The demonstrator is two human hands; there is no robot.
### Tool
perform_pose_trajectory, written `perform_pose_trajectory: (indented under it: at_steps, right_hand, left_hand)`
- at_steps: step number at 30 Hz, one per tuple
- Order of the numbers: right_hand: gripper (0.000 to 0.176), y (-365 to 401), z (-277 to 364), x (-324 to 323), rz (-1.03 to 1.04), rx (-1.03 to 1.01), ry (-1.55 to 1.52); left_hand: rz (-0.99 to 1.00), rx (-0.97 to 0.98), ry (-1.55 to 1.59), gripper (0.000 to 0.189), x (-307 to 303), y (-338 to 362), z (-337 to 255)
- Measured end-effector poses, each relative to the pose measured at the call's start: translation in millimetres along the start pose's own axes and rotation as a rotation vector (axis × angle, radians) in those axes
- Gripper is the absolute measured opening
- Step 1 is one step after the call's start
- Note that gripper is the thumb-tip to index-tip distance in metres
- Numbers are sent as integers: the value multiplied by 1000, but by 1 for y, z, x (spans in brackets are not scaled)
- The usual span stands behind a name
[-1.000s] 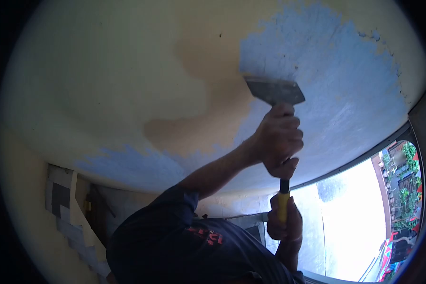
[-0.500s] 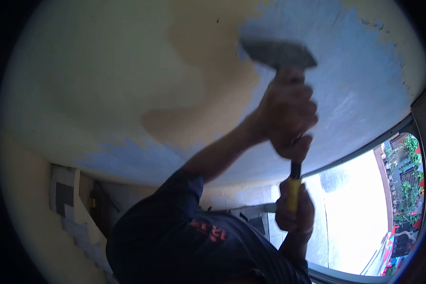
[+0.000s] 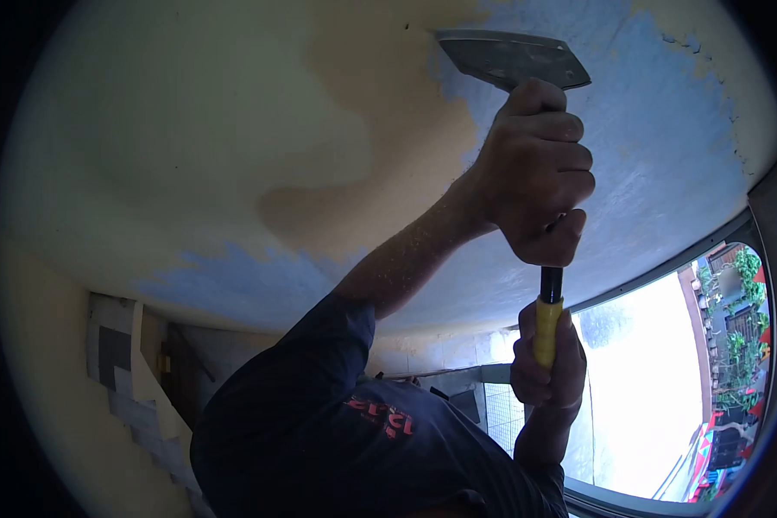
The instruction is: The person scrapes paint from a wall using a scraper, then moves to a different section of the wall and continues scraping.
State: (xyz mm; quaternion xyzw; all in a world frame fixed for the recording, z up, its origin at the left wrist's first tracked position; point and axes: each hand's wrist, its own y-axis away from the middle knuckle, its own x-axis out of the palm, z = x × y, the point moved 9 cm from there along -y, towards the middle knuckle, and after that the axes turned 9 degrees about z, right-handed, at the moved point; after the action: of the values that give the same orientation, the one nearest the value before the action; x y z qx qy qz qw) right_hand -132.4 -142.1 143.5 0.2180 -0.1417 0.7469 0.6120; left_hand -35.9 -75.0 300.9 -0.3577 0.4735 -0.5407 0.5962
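A wide grey scraper blade (image 3: 516,59) lies close to the painted surface, where tan paint meets a bluish bare patch. My left hand (image 3: 540,173) is closed round the tool's shaft just below the blade, its fingers wrapped and its thumb end lowest. Under it a short piece of black shaft shows, then the yellow grip (image 3: 546,332). Around that grip my right hand (image 3: 565,363) is closed, lower in the view. Whether the blade's edge touches the surface I cannot tell.
The curved-looking painted surface (image 3: 233,129) fills the upper view, with pale, tan and bluish areas. At the right, a framed opening (image 3: 639,388) shows bright light and plants (image 3: 738,345). Steps (image 3: 138,414) stand at the lower left. My dark shirt (image 3: 293,423) fills the lower middle.
The blade and my left hand have moved up in the view. My right hand has shifted slightly up and right. Both hands still hold the tool, which now looks sharper.
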Motion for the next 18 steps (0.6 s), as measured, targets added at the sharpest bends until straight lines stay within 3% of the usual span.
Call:
perform_pose_trajectory:
  at_steps: [3,5,11,15,18]
  right_hand:
    - [51,-1,-19,3,43,15,-118]
    - [49,10,-42,-9,18,61,-240]
    - [52,-1,3,-3,5,-14,17]
    - [51,3,-14,-6,47,2,-97]
    - [51,10,-34,-23,14,39,-173]
  left_hand:
    - [-1,-30,30,23,1,16,-6]
    - [119,-142,56,23,14,34,-10]
    - [4,-13,18,25,3,3,-1]
    - [31,-12,3,25,11,15,-7]
    - [71,-119,83,25,22,35,-12]
